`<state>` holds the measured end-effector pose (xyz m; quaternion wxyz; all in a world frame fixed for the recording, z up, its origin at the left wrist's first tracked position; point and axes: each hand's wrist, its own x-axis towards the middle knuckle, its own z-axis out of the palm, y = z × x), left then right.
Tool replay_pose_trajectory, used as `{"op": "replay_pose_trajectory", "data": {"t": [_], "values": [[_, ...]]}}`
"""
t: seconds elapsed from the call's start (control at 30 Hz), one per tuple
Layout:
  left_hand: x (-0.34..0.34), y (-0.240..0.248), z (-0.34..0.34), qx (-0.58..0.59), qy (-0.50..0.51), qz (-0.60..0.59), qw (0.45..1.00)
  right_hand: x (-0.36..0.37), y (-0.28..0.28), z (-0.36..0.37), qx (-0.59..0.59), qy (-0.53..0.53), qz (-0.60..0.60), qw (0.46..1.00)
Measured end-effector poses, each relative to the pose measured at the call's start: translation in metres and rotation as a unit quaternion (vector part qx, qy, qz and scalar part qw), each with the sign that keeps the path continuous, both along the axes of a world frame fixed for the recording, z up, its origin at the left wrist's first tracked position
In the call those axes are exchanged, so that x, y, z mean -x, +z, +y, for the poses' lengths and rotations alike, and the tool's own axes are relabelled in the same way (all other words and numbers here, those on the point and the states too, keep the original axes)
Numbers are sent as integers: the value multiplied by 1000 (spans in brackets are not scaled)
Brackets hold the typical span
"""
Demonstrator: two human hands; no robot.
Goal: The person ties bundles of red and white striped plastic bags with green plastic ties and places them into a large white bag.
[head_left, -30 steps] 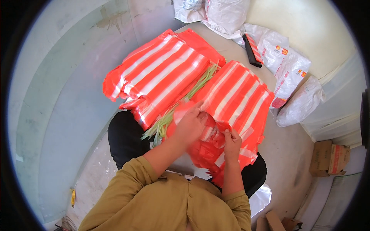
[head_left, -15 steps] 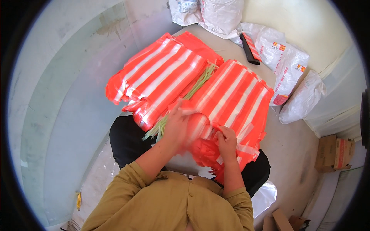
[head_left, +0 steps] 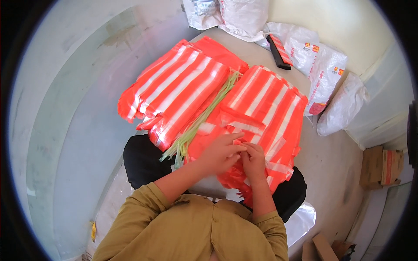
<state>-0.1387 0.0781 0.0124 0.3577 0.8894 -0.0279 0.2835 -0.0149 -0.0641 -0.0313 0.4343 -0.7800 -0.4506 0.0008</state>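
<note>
right hand [head_left: 254, 163]: narrow, pinching red plastic [head_left: 230, 177] at near end of right striped stack [head_left: 266, 102]. left hand [head_left: 220, 154]: fingertips at right hand's; cannot tell whether gripping. green strips [head_left: 208, 114] between 2 stacks, left striped stack [head_left: 176, 89] beside them.

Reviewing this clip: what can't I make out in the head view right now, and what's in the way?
Head view:
- What the left hand and right hand pinch: hidden by their overlapping fingers.
- Striped plastic beneath the left hand: covered by that hand.
- Top of the white sack: cut off by the upper edge.
- Yellow item, lower left: too small to identify.
</note>
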Motion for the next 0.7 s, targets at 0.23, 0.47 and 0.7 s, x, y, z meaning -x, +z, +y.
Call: {"op": "replay_pose_trajectory", "data": {"t": [0.23,0.47,0.7], "values": [[4,-25,26,139,242,2,960,4,11,3,2,8,2,1000],[-11,-37,51,114,234,39,965,0,8,2,2,3,12,1000],[-31,-13,60,23,213,98,972,-1,10,2,8,12,23,1000]]}}
